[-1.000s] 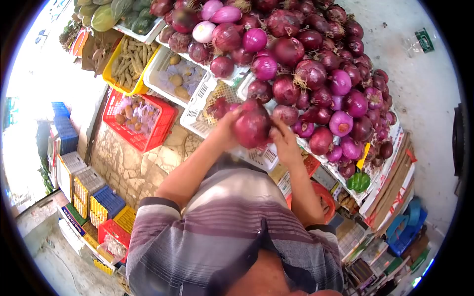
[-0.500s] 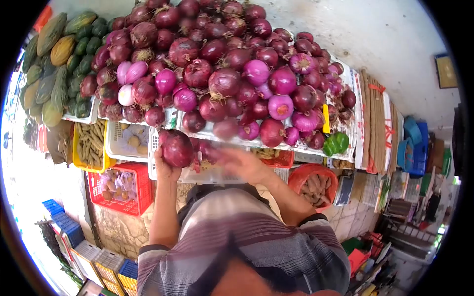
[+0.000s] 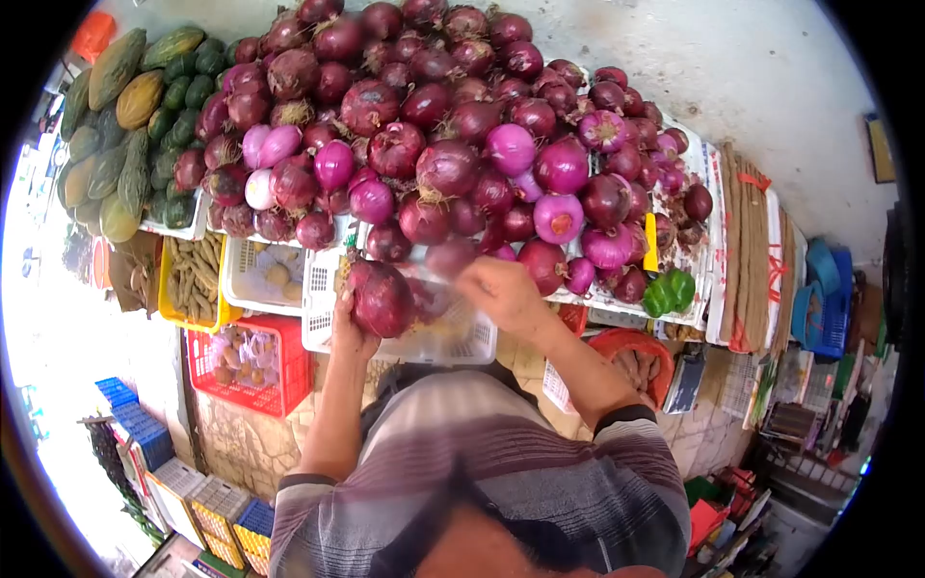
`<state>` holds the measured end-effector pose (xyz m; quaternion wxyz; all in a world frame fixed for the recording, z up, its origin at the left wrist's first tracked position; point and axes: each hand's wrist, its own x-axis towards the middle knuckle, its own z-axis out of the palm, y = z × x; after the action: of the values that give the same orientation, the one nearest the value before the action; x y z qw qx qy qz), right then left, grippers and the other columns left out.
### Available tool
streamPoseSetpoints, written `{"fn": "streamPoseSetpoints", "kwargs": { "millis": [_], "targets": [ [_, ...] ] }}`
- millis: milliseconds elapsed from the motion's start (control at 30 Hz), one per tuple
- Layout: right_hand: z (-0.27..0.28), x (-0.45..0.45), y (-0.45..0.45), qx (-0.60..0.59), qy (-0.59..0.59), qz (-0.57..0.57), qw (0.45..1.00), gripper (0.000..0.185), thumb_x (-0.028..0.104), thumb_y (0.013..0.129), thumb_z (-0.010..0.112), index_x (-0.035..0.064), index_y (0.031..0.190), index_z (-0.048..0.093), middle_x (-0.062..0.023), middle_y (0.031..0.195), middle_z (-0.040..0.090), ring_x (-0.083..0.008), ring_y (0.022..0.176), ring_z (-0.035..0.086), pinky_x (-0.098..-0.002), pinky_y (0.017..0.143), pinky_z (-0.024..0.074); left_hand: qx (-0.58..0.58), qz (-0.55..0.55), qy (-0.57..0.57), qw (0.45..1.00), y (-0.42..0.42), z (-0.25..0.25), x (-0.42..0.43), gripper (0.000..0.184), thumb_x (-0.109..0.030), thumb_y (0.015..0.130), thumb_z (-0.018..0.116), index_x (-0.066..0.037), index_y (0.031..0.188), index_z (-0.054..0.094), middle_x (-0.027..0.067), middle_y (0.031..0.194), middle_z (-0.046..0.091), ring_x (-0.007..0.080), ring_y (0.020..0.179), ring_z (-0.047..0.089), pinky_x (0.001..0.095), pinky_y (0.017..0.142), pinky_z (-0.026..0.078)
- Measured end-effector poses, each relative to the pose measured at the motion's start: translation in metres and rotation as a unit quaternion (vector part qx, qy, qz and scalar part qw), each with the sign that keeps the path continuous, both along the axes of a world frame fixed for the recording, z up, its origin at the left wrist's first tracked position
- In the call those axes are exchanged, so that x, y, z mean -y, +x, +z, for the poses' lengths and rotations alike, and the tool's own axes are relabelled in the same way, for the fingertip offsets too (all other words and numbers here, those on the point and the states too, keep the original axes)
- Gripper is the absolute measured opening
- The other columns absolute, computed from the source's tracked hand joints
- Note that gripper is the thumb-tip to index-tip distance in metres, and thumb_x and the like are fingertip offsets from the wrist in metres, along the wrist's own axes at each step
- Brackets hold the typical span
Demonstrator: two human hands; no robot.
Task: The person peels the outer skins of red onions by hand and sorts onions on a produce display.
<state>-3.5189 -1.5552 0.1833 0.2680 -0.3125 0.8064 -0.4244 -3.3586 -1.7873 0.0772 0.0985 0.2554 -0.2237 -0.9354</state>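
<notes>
A large red onion (image 3: 382, 299) rests in my left hand (image 3: 349, 332), whose fingers wrap round its left side above a white basket (image 3: 472, 345). To the right of it, my right hand (image 3: 508, 292) is at the front edge of a big heap of red onions (image 3: 446, 169). Its fingertips are bent toward a blurred onion (image 3: 451, 258); whether they grip it is unclear. Some peeled, brighter purple onions (image 3: 559, 219) lie among the darker ones.
Melons and green squashes (image 3: 135, 173) lie at the left. Below the heap stand a yellow basket (image 3: 227, 313), a red basket (image 3: 303, 371) and a red tub (image 3: 660, 371). A green pepper (image 3: 669, 292) and stacked cardboard (image 3: 744, 250) are at the right.
Both hands held the large onion a second ago; the right hand has since let go and moved right to the heap's edge. The view has shifted, showing more of the heap and the melons.
</notes>
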Motion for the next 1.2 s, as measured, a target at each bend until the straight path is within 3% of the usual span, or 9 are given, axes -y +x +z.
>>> {"fn": "streamPoseSetpoints", "kwargs": {
  "millis": [233,367,467,600,800,900,1033,1100,1200],
  "targets": [
    [-0.049,-0.014,0.015,-0.125,-0.004,-0.068,0.99,0.035,0.016,0.091,0.068,0.0031,0.123,0.064,-0.0159,0.114,0.066,-0.0322,0.09,0.069,-0.0405,0.079,0.0546,0.024,0.025,0.003,0.999,0.013,-0.018,-0.006,0.067,-0.033,0.086,0.074,-0.006,0.142,0.048,0.0149,0.136,0.057,0.0342,0.124,0.059,0.0561,0.106,0.05],
    [-0.009,-0.008,-0.022,-0.192,0.266,-0.065,0.943,0.037,0.024,0.093,0.066,0.0073,0.126,0.062,-0.0174,0.111,0.064,-0.0392,0.095,0.066,-0.0487,0.082,0.0527,0.039,0.001,0.009,0.999,0.016,-0.016,-0.01,0.073,-0.035,0.084,0.075,-0.009,0.145,0.046,0.0117,0.14,0.054,0.0321,0.129,0.055,0.0537,0.108,0.048],
    [-0.023,0.003,-0.038,-0.191,0.325,-0.006,0.926,0.032,0.024,0.094,0.064,0.0059,0.12,0.064,-0.0185,0.105,0.064,-0.0394,0.096,0.066,-0.049,0.082,0.0522,0.031,-0.011,-0.014,0.999,0.005,-0.006,-0.017,0.075,-0.035,0.083,0.075,-0.008,0.146,0.045,0.0111,0.141,0.053,0.0308,0.129,0.054,0.0514,0.111,0.045],
    [-0.022,0.004,-0.024,-0.188,0.192,-0.024,0.963,0.025,0.021,0.095,0.064,0.0024,0.11,0.067,-0.02,0.105,0.065,-0.0402,0.094,0.066,-0.0491,0.081,0.0527,0.007,-0.016,-0.023,1.0,0.006,-0.008,-0.016,0.077,-0.036,0.083,0.076,-0.007,0.147,0.044,0.0118,0.142,0.053,0.0316,0.131,0.053,0.0523,0.112,0.044],
    [0.012,-0.005,0.015,-0.096,0.064,0.104,0.988,0.035,0.02,0.092,0.069,0.0021,0.122,0.066,-0.0212,0.122,0.066,-0.0339,0.101,0.069,-0.0394,0.089,0.054,0.02,-0.015,-0.02,0.999,0.02,-0.012,0.0,0.079,-0.036,0.083,0.075,-0.005,0.148,0.042,0.0145,0.141,0.053,0.0325,0.131,0.054,0.0536,0.11,0.046],
    [0.012,0.013,-0.017,-0.15,-0.065,-0.042,0.986,0.042,0.023,0.089,0.072,0.0005,0.124,0.065,-0.0231,0.125,0.065,-0.0338,0.106,0.068,-0.0394,0.094,0.0527,0.004,-0.011,-0.032,0.999,0.02,-0.017,0.003,0.08,-0.035,0.082,0.075,-0.005,0.148,0.041,0.0142,0.14,0.054,0.0324,0.131,0.055,0.0536,0.11,0.046],
    [0.021,0.072,-0.071,-0.447,0.023,0.014,0.894,0.075,0.036,0.079,0.08,0.0097,0.143,0.05,-0.0215,0.149,0.043,-0.043,0.136,0.042,-0.0628,0.115,0.0288,0.032,-0.016,-0.032,0.999,0.012,-0.001,-0.002,0.081,-0.035,0.082,0.075,-0.005,0.149,0.04,0.0132,0.142,0.053,0.0311,0.131,0.053,0.0511,0.112,0.045],
    [0.011,0.087,-0.106,-0.508,0.124,0.105,0.846,0.075,0.038,0.078,0.08,0.0114,0.142,0.051,-0.0202,0.144,0.047,-0.0407,0.132,0.047,-0.062,0.115,0.0304,0.023,-0.021,-0.034,0.999,0.014,-0.006,-0.003,0.081,-0.036,0.083,0.075,-0.006,0.149,0.04,0.0127,0.143,0.051,0.0303,0.132,0.053,0.0495,0.112,0.044],
    [0.01,0.087,-0.144,-0.483,0.148,0.132,0.853,0.074,0.042,0.075,0.081,0.0122,0.137,0.053,-0.0174,0.137,0.052,-0.0385,0.125,0.052,-0.0613,0.115,0.0321,0.005,-0.02,-0.057,0.998,0.016,0.003,-0.003,0.079,-0.036,0.083,0.076,-0.005,0.147,0.041,0.0147,0.141,0.051,0.0302,0.132,0.052,0.0479,0.112,0.045]
  ]
}}
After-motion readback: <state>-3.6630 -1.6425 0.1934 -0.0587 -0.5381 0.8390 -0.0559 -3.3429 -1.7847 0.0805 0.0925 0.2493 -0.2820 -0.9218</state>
